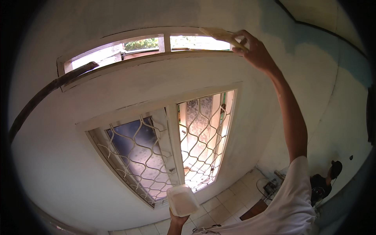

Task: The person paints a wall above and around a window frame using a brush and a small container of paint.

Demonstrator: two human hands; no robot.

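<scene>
My right hand (251,48) is raised high and grips a wide paintbrush (216,33), somewhat blurred. The brush's pale bristle end lies along the upper right of the transom window frame (167,43); I cannot tell whether it touches the frame or the wall. Low in front of me, my left hand (178,218) holds a squarish, translucent plastic container (182,201) from below. Inside it is a pale, cream-coloured substance that looks like paint. The container hides part of the lower edge of the grilled window (171,141).
A dark wooden pole (53,85) slants up at the left. White paint covers much of the wall (50,164), with blue areas (317,53) at upper right. Below are floor tiles (217,205), a fan (265,186) and a person in a dark cap (321,185).
</scene>
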